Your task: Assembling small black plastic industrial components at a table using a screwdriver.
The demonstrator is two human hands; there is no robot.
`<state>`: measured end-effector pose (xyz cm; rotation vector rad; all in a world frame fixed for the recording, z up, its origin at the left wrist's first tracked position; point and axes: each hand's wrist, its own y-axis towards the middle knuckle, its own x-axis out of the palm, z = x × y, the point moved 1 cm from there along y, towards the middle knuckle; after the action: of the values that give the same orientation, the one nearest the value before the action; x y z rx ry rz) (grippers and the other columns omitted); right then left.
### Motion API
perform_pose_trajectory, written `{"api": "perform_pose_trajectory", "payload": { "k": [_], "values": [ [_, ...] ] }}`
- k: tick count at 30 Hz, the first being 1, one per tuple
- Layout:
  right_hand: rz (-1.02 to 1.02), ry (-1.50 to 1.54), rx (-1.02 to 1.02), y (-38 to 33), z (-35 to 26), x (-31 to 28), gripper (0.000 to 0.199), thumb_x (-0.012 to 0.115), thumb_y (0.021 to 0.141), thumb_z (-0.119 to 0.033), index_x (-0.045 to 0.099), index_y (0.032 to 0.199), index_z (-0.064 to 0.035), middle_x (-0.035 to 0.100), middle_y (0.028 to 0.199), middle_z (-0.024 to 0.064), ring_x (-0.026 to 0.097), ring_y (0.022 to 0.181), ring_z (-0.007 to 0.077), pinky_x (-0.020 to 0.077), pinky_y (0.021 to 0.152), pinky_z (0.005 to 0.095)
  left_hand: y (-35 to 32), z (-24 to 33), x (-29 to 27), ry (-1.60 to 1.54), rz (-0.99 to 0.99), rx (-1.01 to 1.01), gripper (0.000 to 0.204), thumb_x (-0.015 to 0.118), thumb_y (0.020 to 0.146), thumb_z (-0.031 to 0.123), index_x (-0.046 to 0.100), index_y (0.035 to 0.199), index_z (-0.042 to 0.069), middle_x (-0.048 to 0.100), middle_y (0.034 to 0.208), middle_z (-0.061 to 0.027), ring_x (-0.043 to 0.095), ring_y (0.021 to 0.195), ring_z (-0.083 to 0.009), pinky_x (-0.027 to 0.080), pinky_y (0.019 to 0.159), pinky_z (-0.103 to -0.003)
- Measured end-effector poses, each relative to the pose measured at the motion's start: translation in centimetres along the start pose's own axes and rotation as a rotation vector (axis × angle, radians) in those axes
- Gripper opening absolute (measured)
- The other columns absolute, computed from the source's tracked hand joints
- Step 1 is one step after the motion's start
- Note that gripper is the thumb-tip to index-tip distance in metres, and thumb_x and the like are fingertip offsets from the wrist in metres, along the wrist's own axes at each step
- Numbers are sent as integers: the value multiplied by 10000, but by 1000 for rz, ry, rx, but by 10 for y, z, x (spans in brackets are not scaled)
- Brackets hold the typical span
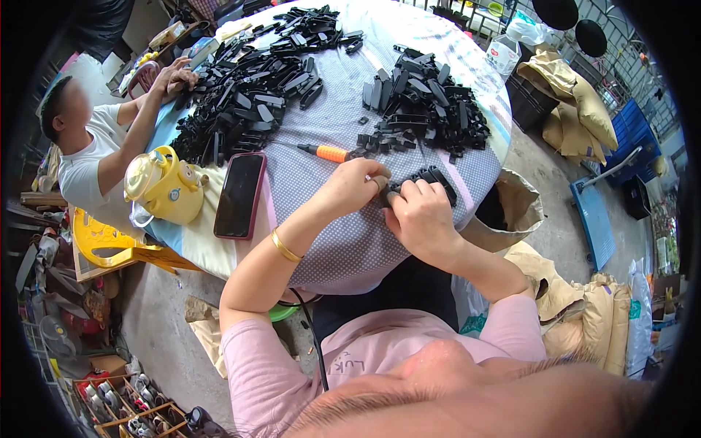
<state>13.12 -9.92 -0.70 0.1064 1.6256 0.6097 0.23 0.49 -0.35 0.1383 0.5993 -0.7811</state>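
My left hand (355, 185), with a gold bangle on its wrist, is closed at the table's near right side. Close beside it, my right hand (422, 213) has its fingers bent and pressed together. A small black plastic part (389, 196) shows between the two hands, mostly hidden by the fingers. Just beyond my right fingers lie more black plastic parts (440, 182). An orange-handled tool (330, 152) with a thin metal shaft rests past my left hand. Farther off is a heap of long black plastic parts (427, 102).
A larger black heap (248, 95) spreads at the left, where another person (91, 139) reaches into it. A phone (241, 196) and a yellow lidded pot (166, 186) stand near my left forearm. A open paper sack (522, 212) sits by the table's right edge.
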Motion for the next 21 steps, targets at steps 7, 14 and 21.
{"api": "perform_pose_trajectory", "payload": {
  "k": [7, 14, 21],
  "values": [
    [271, 217, 210, 0, 66, -17, 79, 646, 765, -114, 638, 779, -38, 564, 717, 107, 562, 664, 285, 452, 584, 373, 1, -7, 5, -180, -24, -74, 190, 580, 791, 33, 640, 957, -38, 647, 801, -126, 622, 625, -174, 511, 573, -269],
    [92, 184, 381, -7, 122, 20, 159, 668, 772, -184, 684, 875, -65, 596, 761, 104, 594, 689, 283, 470, 617, 362, 35, -7, -11, 201, 290, 160, 236, 615, 817, 129, 618, 1000, -21, 619, 835, -112, 595, 677, -188, 470, 616, -298],
    [307, 54, 326, -12, 113, 31, 132, 627, 793, -123, 665, 897, -51, 605, 779, 108, 598, 712, 289, 470, 622, 364, 99, 3, -7, 471, 501, 332, 362, 689, 752, 258, 629, 1017, 19, 588, 934, -162, 538, 928, -329, 438, 820, -384]
  ]
}}
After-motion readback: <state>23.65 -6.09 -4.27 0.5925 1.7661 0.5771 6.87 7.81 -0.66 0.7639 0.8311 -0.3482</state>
